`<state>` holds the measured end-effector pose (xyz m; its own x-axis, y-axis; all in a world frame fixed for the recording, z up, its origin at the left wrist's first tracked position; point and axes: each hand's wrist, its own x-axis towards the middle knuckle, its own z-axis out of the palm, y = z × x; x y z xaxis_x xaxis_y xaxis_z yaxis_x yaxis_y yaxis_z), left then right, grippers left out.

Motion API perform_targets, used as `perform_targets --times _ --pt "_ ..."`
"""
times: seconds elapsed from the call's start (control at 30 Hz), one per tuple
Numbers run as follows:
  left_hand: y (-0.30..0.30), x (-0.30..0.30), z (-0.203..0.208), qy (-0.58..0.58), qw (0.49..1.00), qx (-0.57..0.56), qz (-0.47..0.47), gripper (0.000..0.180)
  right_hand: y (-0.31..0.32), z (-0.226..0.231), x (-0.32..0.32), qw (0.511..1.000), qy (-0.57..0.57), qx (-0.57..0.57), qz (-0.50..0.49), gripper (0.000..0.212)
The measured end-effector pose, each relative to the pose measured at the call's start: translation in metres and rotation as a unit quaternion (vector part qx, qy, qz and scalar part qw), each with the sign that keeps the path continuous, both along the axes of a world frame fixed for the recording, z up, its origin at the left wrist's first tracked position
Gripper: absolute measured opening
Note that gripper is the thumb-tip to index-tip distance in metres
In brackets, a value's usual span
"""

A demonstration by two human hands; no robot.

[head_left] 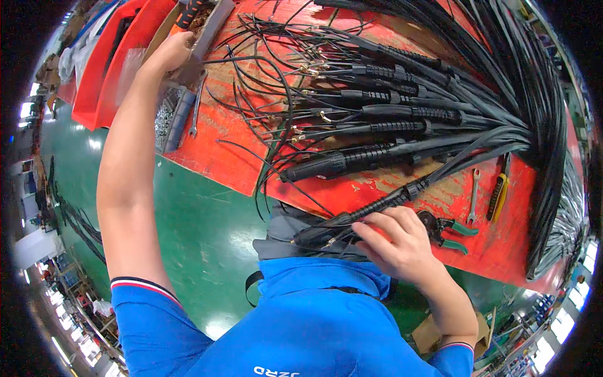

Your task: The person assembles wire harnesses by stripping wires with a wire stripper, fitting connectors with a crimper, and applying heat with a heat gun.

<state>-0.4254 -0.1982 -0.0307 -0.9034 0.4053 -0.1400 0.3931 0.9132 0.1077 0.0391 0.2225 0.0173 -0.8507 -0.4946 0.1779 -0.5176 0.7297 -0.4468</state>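
Observation:
My left hand reaches to the far left, its fingers closed at the end of an orange-and-black tool handle over a bin. The tool's working end cannot be made out. In front of my waist, my right hand has its fingers curled around the end of a black cable with a ribbed sleeve. Thin leads and small metal terminals stick out beside its fingertips. Several similar black cables lie side by side on the red table, their loose wires pointing left.
Green-handled pliers, a wrench and a yellow-handled tool lie at the right. Another wrench lies beside a bin of small metal parts. Red bins stand at the left; a thick cable bundle hangs over the right edge.

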Motion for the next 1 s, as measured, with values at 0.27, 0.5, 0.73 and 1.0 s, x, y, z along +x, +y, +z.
perform_targets --times 0.27,0.5,0.73,1.0 --pt "-0.018 0.009 -0.001 0.109 0.991 0.030 0.073 0.041 -0.026 -0.016 -0.017 0.987 0.035 0.080 0.135 0.035" --pt "-0.028 0.048 0.043 0.265 0.937 0.150 0.169 0.045 -0.028 -0.016 -0.026 0.986 0.077 0.031 0.148 0.028" --pt "0.003 0.167 0.100 0.101 0.873 0.456 0.142 0.020 -0.028 0.009 -0.044 0.989 0.029 -0.075 0.121 0.036" --pt "0.082 0.347 0.086 -0.171 0.708 0.670 0.147 0.020 -0.028 0.022 -0.067 0.983 -0.018 -0.106 0.145 0.037"
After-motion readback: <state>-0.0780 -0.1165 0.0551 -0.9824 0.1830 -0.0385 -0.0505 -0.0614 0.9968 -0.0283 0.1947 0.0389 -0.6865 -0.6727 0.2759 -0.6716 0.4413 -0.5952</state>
